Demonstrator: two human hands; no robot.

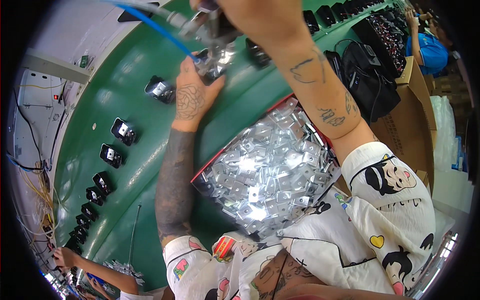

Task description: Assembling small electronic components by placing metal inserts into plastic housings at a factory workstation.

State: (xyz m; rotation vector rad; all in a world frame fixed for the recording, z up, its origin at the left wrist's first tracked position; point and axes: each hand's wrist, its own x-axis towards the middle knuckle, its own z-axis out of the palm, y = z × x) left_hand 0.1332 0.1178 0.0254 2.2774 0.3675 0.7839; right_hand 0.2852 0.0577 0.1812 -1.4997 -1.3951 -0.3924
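**Fastening a plate to a housing on the belt**

The left hand (192, 95) pins a black housing (212, 67) on the green belt (130, 75), fingers closed around it. The right hand (250, 15) grips a pneumatic driver (212, 27) fed by a blue hose (155, 25), its tip on the housing. Judgement: hold the driver square and the housing firmly pinned.

A red tray (235, 145) of metal plates (270, 170) lies near the body. More housings (122, 131) line the belt. The hose crosses the left hand's reach.

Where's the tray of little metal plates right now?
In the head view, the red-rimmed tray of metal plates sits at centre right on the green conveyor belt, between the person's forearms, just below the left hand.
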